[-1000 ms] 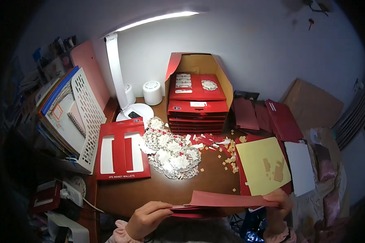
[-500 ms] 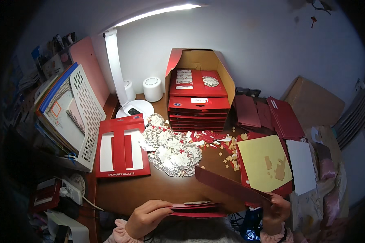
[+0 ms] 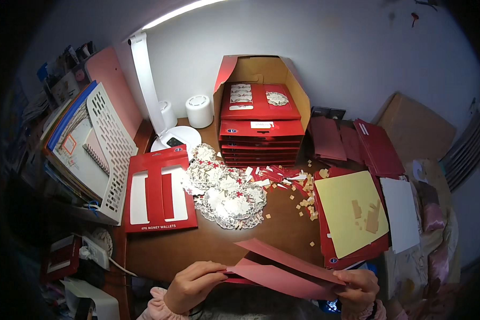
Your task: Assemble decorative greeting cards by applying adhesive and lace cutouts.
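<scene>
At the desk's near edge, my left hand is closed, fingers and thumb pinching the left end of some red card pieces. My right hand grips the right end of a folded red card, whose two leaves stand apart and slant up to the left. That card lies across the pieces in my left hand and hides most of them, so I cannot tell how many there are. Beyond my hands lies a pile of white lacy paper cutouts with small red accents.
Flat red packaging with two window openings lies left. A box of red packs stands behind, a white lamp beside it. Tan foam squares are scattered near a yellow sheet on red cards. More red cards lie back right.
My right hand has brought its red card left and turned it, so its leaves spread over the pieces in my left hand. A pale cutout seen there before is now covered.
</scene>
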`<action>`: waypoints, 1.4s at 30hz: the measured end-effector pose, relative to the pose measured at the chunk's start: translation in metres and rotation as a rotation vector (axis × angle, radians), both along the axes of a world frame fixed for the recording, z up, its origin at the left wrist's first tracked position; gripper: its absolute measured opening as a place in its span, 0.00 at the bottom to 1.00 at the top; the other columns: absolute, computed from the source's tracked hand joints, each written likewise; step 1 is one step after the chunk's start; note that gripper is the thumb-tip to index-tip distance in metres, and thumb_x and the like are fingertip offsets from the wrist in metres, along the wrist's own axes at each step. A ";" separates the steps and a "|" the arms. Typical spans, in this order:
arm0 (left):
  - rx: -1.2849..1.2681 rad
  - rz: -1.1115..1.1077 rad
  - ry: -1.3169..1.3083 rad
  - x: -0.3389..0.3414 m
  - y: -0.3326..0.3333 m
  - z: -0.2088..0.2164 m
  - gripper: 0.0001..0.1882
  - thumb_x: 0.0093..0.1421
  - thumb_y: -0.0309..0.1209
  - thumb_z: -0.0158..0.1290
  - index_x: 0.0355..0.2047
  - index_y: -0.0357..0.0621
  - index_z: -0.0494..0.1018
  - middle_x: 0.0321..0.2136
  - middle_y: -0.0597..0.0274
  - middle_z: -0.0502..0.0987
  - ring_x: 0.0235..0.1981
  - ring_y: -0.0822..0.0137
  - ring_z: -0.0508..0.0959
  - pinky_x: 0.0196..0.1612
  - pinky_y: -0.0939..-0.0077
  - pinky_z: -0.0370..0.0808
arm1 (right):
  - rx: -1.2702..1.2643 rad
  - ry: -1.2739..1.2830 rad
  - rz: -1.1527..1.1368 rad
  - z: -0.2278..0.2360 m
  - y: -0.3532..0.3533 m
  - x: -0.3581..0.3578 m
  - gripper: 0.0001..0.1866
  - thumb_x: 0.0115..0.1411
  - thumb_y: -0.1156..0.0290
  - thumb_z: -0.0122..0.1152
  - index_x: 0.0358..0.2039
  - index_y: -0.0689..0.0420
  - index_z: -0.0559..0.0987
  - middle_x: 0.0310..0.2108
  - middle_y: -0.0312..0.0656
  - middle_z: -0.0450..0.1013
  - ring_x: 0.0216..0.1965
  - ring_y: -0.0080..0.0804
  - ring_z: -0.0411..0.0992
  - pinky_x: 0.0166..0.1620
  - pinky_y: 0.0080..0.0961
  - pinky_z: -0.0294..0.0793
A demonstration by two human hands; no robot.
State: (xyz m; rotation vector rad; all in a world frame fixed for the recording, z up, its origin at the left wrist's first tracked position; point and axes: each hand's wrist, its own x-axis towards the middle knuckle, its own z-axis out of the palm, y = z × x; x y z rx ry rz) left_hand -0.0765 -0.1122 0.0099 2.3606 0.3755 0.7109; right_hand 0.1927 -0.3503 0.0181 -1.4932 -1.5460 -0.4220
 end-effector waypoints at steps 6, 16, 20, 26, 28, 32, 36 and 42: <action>0.002 0.000 0.009 0.000 -0.001 0.002 0.10 0.52 0.19 0.63 0.36 0.38 0.79 0.39 0.56 0.81 0.40 0.56 0.82 0.42 0.67 0.80 | 0.037 0.024 0.085 -0.007 -0.009 0.008 0.05 0.47 0.71 0.72 0.23 0.51 0.82 0.33 0.44 0.80 0.27 0.36 0.81 0.30 0.26 0.81; 0.006 -0.006 -0.002 -0.002 -0.001 0.000 0.10 0.52 0.20 0.63 0.36 0.37 0.79 0.40 0.55 0.81 0.41 0.55 0.82 0.42 0.67 0.80 | 0.218 0.619 -0.127 -0.018 0.001 -0.002 0.20 0.61 0.60 0.69 0.42 0.57 0.69 0.27 0.44 0.77 0.28 0.35 0.80 0.32 0.26 0.80; 0.007 -0.008 -0.002 -0.002 -0.002 0.003 0.10 0.53 0.21 0.63 0.37 0.37 0.79 0.41 0.54 0.80 0.41 0.55 0.81 0.42 0.67 0.80 | -0.054 0.722 -0.214 -0.009 -0.002 0.028 0.23 0.60 0.51 0.69 0.33 0.58 0.73 0.26 0.39 0.73 0.24 0.28 0.74 0.31 0.22 0.76; 0.003 -0.012 -0.002 -0.001 -0.001 0.002 0.09 0.54 0.21 0.62 0.37 0.38 0.79 0.42 0.54 0.80 0.42 0.56 0.81 0.42 0.68 0.80 | -0.012 0.942 0.007 -0.025 -0.009 0.048 0.24 0.57 0.48 0.71 0.31 0.57 0.74 0.31 0.42 0.72 0.31 0.28 0.74 0.36 0.23 0.74; 0.003 -0.009 -0.007 -0.001 -0.001 -0.001 0.09 0.54 0.22 0.63 0.37 0.38 0.79 0.42 0.54 0.80 0.42 0.56 0.81 0.42 0.68 0.80 | -0.026 0.914 -0.018 -0.026 -0.009 0.048 0.23 0.57 0.50 0.71 0.31 0.57 0.75 0.31 0.42 0.72 0.31 0.27 0.73 0.37 0.23 0.73; -0.021 0.006 0.002 -0.002 -0.003 0.002 0.09 0.53 0.22 0.64 0.35 0.38 0.80 0.42 0.53 0.80 0.42 0.54 0.82 0.44 0.65 0.80 | -0.118 0.808 -0.131 -0.027 -0.007 0.053 0.17 0.60 0.58 0.69 0.30 0.60 0.75 0.31 0.41 0.74 0.32 0.26 0.72 0.39 0.24 0.71; -0.018 0.012 0.003 -0.002 -0.003 0.002 0.09 0.53 0.21 0.64 0.35 0.38 0.79 0.43 0.53 0.80 0.42 0.54 0.82 0.44 0.65 0.80 | -0.126 0.835 -0.173 -0.035 -0.006 0.054 0.14 0.61 0.64 0.68 0.30 0.61 0.76 0.30 0.40 0.74 0.32 0.27 0.72 0.40 0.23 0.71; -0.030 0.026 0.013 -0.001 -0.004 0.003 0.09 0.53 0.21 0.63 0.35 0.39 0.80 0.44 0.53 0.80 0.43 0.53 0.81 0.44 0.65 0.80 | -0.229 0.653 -0.043 -0.023 0.007 0.030 0.11 0.61 0.66 0.67 0.31 0.61 0.79 0.30 0.44 0.78 0.33 0.35 0.78 0.39 0.26 0.75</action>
